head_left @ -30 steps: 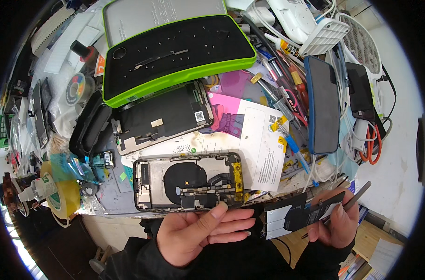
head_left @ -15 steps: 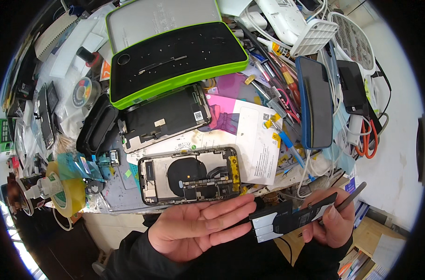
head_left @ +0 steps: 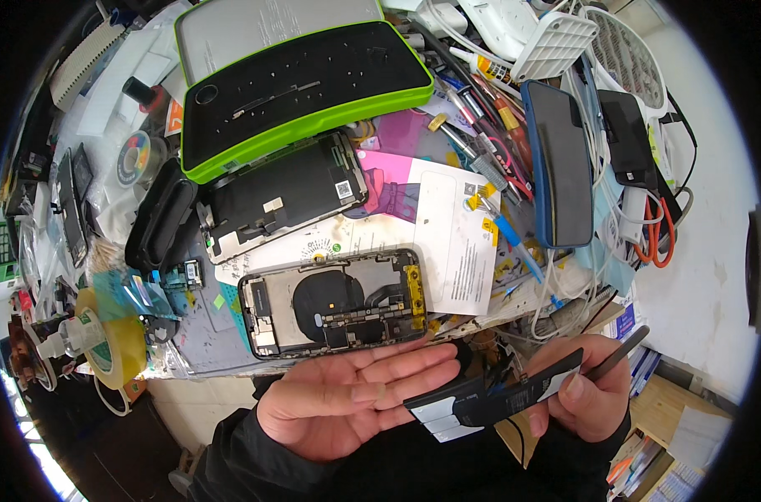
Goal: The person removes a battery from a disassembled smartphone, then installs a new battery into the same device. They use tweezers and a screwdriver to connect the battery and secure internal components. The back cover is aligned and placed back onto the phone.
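Note:
An L-shaped black phone battery (head_left: 499, 403) with pale adhesive strips on its ends is gripped at its right end by my right hand (head_left: 594, 395). The same hand also keeps a slim grey tool (head_left: 620, 351), with its rounded tip sticking up past the fingers. My left hand (head_left: 334, 403) lies palm up with fingers stretched out, right by the battery's left end; whether they touch is hard to tell. Just beyond those fingers an opened phone housing (head_left: 366, 334) rests at the bench edge, its inner parts exposed.
Behind the housing lie a detached phone screen (head_left: 293, 197) and a green-edged tray (head_left: 305, 109) with tiny screws. Screwdrivers (head_left: 514, 125) and a blue-cased phone (head_left: 559, 167) are to the right. A tape roll (head_left: 117, 343) stands at left, a white printed card (head_left: 456, 251) in the middle.
The battery's left end has shifted left and toward me, closer over my left fingers. The bench view has slid slightly left and up.

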A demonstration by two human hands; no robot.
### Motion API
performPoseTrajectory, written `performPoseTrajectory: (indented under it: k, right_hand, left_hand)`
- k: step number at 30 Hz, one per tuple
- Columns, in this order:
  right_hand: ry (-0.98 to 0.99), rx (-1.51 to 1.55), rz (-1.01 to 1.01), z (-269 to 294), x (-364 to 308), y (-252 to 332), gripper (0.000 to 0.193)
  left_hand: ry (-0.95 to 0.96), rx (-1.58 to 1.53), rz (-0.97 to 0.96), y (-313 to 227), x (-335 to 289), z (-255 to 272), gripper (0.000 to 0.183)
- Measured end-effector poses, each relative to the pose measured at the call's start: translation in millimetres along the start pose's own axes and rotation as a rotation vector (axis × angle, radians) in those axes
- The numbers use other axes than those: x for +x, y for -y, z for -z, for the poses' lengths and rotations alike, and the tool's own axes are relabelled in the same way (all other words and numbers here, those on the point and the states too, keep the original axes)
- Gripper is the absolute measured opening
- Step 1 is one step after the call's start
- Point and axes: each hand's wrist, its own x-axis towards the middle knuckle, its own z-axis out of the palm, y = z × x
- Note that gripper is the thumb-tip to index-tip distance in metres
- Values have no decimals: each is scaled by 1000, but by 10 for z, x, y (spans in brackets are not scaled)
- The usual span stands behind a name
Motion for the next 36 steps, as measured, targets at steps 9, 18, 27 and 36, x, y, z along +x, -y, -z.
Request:
performPoseTrajectory:
  k: [9, 18, 27, 36]
  right_hand:
    - [-4, -49, -47, -33, -8, 5, 44]
    - [15, -71, -76, -48, 35, -23, 43]
    - [24, -173, -36, -159, 106, -35, 43]
    - [300, -246, -76, -248, 255, -17, 24]
  left_hand:
    - [44, 16, 7, 15, 6, 72, 87]
    - [40, 5, -26, 41, -15, 102, 86]
    - [40, 99, -68, 167, -55, 154, 93]
    - [42, -168, 336, 408, -356, 369, 108]
